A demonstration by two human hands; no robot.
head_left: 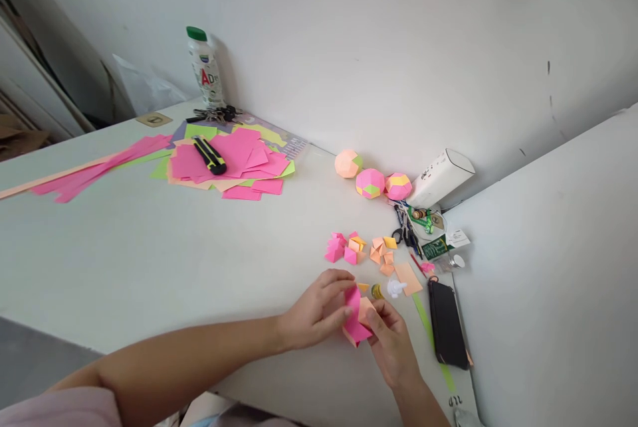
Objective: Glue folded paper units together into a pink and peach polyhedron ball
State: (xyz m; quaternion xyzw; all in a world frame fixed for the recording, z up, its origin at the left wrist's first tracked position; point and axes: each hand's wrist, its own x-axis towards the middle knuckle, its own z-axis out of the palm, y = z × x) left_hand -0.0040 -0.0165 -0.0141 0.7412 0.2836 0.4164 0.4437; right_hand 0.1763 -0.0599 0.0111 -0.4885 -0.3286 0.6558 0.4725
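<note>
Between my two hands is a folded paper piece (pixel 353 317), pink with a peach part on its right side. My left hand (pixel 319 311) grips its left side between thumb and fingers. On the right, my right hand (pixel 391 341) pinches the peach part with thumb and forefinger. Just beyond lie small folded pieces: a pink cluster (pixel 335 248), a mixed pink and orange cluster (pixel 355 248) and a peach cluster (pixel 383 253). A peach paper sheet (pixel 409 279) and a small white object (pixel 397 288) rest beside my right hand.
Three paper balls (pixel 370 183) sit along the wall near a white box (pixel 442 178). Scissors (pixel 407 236) and a black phone-like object (pixel 447 324) lie at the right. Farther left are stacked coloured papers (pixel 239 158), a utility knife (pixel 209 155), keys (pixel 219 113) and a bottle (pixel 205 72).
</note>
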